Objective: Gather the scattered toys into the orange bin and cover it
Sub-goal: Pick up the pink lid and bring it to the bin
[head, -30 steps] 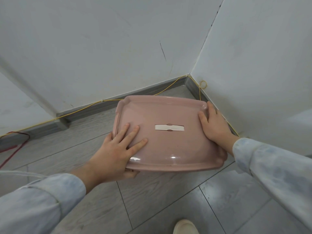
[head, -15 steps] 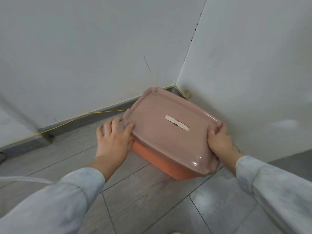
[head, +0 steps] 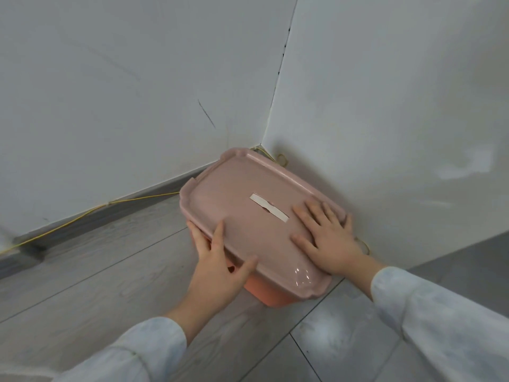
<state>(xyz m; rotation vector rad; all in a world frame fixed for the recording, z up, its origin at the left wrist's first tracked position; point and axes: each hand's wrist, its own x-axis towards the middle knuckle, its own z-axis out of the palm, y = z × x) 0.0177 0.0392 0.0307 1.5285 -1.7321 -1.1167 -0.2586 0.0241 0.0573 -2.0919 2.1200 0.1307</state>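
Observation:
The orange bin [head: 271, 295] stands on the floor in the corner of two white walls. A pink lid [head: 242, 213] with a strip of white tape [head: 268, 207] lies on top and covers it, so the toys inside are hidden. My left hand [head: 217, 267] grips the lid's near-left edge, with the thumb on top and the fingers curled under the rim. My right hand [head: 326, 234] lies flat on the lid's right part with its fingers spread.
A thin yellow cord [head: 91, 210] runs along the grey skirting board [head: 82, 224] and loops behind the bin [head: 282, 159]. Grey wood-look floor planks [head: 110, 271] stretch to the left and front.
The bin now sits deeper in the corner. My left hand moved from the floor side onto the lid's near edge. My right hand went from the lid's right end onto its top.

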